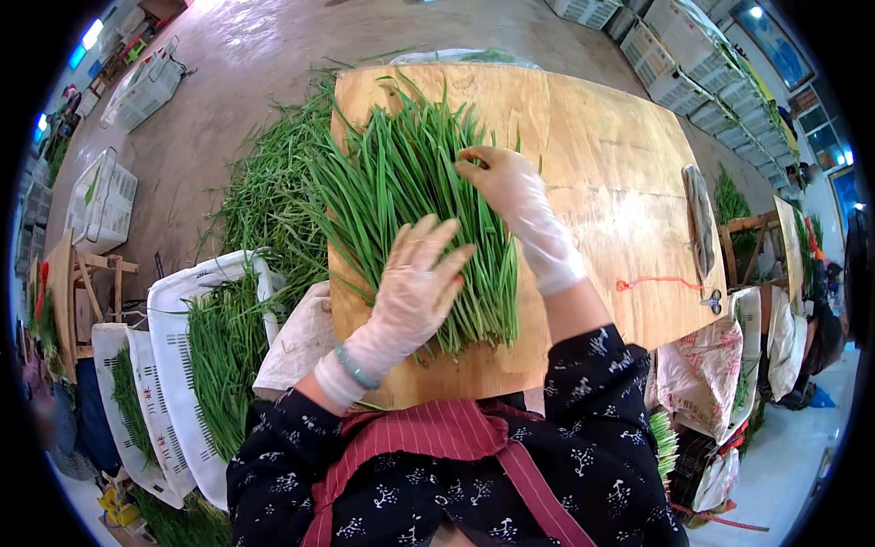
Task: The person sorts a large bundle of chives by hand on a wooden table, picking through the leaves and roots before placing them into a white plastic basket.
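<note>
A thick layer of green chives (392,173) lies on the wooden board (602,164) in front of me, leaf tips away and cut ends toward me. My left hand (415,283), in a clear thin glove with a bracelet over its cuff, rests on the lower stalks with its fingers spread. On the bundle's right side, my right hand (501,178), gloved too, has thumb and forefinger brought together in a pinch among the leaves. What lies between those fingertips is too small to tell.
Loose leaves (273,173) are heaped left of the board. White crates (166,365) of greens stand at near left. On the board's right lie an orange-red string (670,283), small scissors (712,301) and a long greyish object (699,219). Stacked crates (697,68) line the far right.
</note>
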Demonstrator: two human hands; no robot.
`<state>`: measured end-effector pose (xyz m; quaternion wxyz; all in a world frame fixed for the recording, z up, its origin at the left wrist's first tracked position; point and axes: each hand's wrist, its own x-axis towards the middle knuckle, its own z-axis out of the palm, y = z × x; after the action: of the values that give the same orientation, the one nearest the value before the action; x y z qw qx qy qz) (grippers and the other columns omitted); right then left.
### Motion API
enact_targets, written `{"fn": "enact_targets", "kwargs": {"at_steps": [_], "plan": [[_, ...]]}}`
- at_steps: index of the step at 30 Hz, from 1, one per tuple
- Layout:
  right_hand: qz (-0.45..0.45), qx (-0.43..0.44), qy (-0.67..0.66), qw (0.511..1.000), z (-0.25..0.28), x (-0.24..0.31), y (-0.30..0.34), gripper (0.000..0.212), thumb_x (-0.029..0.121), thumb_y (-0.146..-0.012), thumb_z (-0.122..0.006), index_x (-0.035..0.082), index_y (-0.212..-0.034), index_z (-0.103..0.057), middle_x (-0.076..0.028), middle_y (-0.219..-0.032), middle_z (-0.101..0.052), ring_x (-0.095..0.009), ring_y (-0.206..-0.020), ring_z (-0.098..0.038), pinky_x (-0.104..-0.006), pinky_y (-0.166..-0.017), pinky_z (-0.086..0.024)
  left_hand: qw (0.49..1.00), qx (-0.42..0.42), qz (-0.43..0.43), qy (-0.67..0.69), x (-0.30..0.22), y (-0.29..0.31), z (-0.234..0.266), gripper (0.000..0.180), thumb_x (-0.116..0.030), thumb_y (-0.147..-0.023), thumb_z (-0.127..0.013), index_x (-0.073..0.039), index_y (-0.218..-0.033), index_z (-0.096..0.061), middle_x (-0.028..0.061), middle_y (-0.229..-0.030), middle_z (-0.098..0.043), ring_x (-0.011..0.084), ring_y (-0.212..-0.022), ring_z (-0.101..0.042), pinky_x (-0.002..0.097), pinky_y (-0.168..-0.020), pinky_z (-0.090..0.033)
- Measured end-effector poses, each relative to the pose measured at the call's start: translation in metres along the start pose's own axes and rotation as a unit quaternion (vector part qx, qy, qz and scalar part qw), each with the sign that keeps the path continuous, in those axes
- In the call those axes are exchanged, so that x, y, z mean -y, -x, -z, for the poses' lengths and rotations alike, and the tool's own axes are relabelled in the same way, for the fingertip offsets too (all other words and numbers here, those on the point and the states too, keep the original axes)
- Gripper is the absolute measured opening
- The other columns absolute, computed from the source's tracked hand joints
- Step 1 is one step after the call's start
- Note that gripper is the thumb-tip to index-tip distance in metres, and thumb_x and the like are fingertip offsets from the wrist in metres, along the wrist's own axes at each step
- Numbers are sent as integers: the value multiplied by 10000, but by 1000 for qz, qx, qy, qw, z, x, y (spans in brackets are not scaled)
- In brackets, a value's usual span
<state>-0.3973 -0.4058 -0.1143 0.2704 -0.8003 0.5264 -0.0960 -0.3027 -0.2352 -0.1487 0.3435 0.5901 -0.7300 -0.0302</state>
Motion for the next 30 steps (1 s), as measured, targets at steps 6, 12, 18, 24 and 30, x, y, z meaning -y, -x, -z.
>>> {"fn": "enact_targets", "kwargs": {"at_steps": [6, 12, 18, 24, 30], "plan": [[-54, 40, -38, 997, -33, -24, -51, 394, 412, -773, -600, 143, -1058, -643, -94, -961, -655, -235, -902, -621, -345, -795, -474, 995, 69, -19, -69, 5, -6, -47, 424, -260, -780, -597, -226, -1199, -538, 138, -1301, -385, 375, -1181, -367, 539, -983, -266], [-130, 47, -457, 879, -28, -45, -21, 213, 202, -855, -582, 32, -969, -639, -51, -748, -646, -108, -676, -604, -215, -597, -472, 986, 102, 61, -114, -1, -4, -46, 441, -358, -819, -546, -335, -1254, -477, 162, -1353, -339, 378, -1163, -380, 525, -936, -287], [-153, 59, -589, 792, -37, -62, -13, 179, 187, -866, -577, 23, -924, -619, -31, -788, -626, -124, -706, -613, -217, -598, -482, 980, 116, 83, -137, -2, -4, -44, 446, -434, -827, -512, -360, -1264, -458, 174, -1364, -321, 352, -1086, -402, 464, -894, -287], [-138, 113, -484, 857, -10, -68, -19, 197, 209, -857, -558, 19, -908, -580, -85, -831, -619, -173, -695, -617, -280, -698, -532, 980, 130, 96, -117, 1, -7, -42, 444, -441, -815, -524, -355, -1248, -473, 177, -1306, -371, 308, -1009, -419, 437, -845, -296], [-116, 147, -577, 795, -19, -47, -10, 203, 212, -847, -564, 26, -928, -576, -103, -1084, -587, -211, -960, -585, -368, -827, -493, 979, 130, 97, -125, 0, -8, -43, 451, -432, -812, -532, -346, -1250, -470, 179, -1269, -394, 294, -962, -428, 434, -818, -302]]}}
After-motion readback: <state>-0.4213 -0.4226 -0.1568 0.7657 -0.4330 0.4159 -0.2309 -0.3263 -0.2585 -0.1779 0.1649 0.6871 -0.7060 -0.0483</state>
